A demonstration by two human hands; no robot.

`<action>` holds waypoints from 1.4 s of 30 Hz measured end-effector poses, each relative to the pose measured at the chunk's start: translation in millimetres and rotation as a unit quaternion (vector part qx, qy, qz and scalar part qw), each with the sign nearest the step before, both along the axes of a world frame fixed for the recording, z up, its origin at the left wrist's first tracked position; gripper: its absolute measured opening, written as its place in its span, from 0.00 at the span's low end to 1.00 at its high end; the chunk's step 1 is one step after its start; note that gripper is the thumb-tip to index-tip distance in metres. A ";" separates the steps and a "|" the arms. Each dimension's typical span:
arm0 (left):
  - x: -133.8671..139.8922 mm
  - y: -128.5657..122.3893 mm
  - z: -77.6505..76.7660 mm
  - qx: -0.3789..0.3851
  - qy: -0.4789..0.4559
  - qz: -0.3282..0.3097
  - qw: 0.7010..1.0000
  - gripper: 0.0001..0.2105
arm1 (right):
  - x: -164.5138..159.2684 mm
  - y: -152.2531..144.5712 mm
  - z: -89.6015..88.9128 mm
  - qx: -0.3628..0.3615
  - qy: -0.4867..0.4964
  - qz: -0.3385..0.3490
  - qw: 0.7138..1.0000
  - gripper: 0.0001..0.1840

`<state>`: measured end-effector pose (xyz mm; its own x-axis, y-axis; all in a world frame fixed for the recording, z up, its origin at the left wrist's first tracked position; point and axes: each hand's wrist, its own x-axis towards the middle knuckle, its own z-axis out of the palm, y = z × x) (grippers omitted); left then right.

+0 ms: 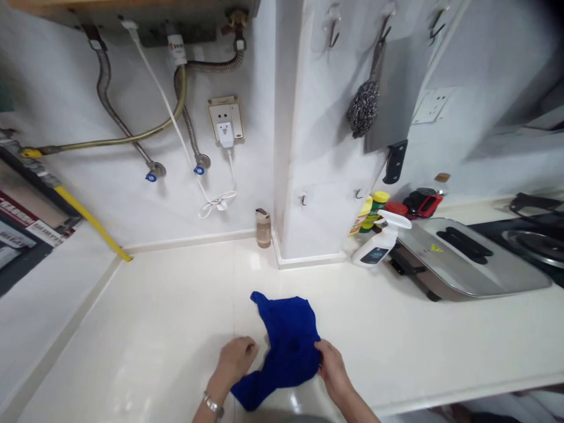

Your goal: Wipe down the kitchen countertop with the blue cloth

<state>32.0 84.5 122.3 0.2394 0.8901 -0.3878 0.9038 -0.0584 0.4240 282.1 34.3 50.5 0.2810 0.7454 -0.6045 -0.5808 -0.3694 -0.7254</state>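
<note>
Two hands: both are seen low in the view, set on either side of one crumpled royal-blue cloth [288, 346].
Left hand [235, 359]: it is laid on the glossy white countertop [167, 329] with fingers curled loosely, touching the left edge of the cloth; a silver metal wristwatch [214, 404] is worn on its wrist. Whether any fabric is pinched cannot be told.
Right hand [331, 367]: the right edge of the cloth is grasped between thumb and fingers.
Blue cloth: it is spread in a rumpled heap on the near middle of the countertop, one corner pointing far and left, a tail trailing near between the two wrists.
Far wall: a white power socket with a white plug [225, 120] is mounted there, with braided metal hoses [110, 106] running down beside it on the left.
Small brown bottle [263, 228]: it is stood upright at the foot of the white pillar, well apart from the cloth.
White spray bottle [382, 241]: it is placed to the right of the pillar, just beside a flat stainless-steel lid [467, 258].
Hanging items: a grey wire scourer [363, 108] and a broad steel cleaver with a black handle [392, 111] are hung on hooks at the far right.
</note>
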 end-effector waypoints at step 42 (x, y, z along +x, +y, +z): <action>-12.4 23.6 37.2 0.052 -0.353 0.171 0.919 0.26 | 38.0 -5.6 71.1 0.152 -0.025 0.081 0.985 0.31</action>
<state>19.7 108.1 159.5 0.0982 0.9836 -0.1513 0.3795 0.1035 0.9194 320.1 28.6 121.7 0.1678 0.9270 -0.3354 -0.4923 -0.2160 -0.8432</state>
